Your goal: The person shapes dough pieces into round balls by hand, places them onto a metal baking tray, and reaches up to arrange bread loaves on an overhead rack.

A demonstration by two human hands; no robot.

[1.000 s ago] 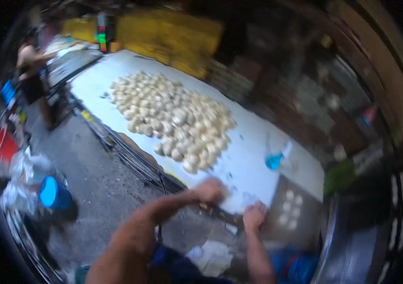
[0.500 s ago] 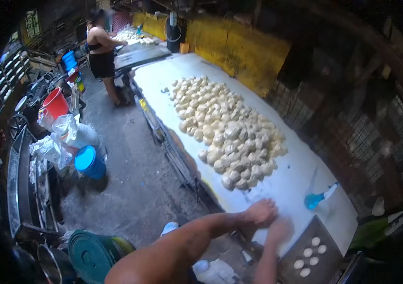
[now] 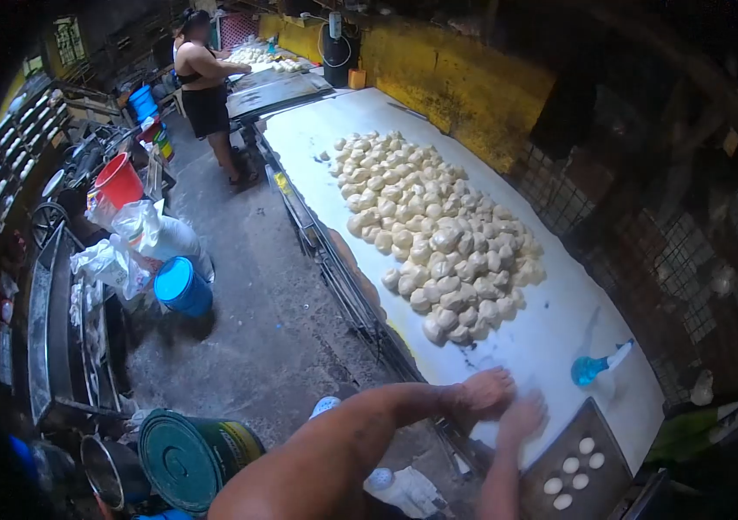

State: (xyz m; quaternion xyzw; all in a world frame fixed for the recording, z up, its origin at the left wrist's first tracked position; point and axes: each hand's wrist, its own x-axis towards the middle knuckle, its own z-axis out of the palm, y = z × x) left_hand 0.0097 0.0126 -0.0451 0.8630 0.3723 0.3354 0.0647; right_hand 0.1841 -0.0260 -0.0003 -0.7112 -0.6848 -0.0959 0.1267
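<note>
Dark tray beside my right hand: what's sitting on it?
The dark tray holds six pale rounds, spaced apart in two rough rows. The surface directly beneath each is covered, and the right forearm may hide part of the tray's near left edge.

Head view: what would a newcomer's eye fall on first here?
Most likely the large heap of pale, dough-like lumps, spread over the middle of the long white table. Next, the left hand and right hand, close together near this end of the table. Beside them, a dark tray bearing six small pale rounds stands out.
</note>
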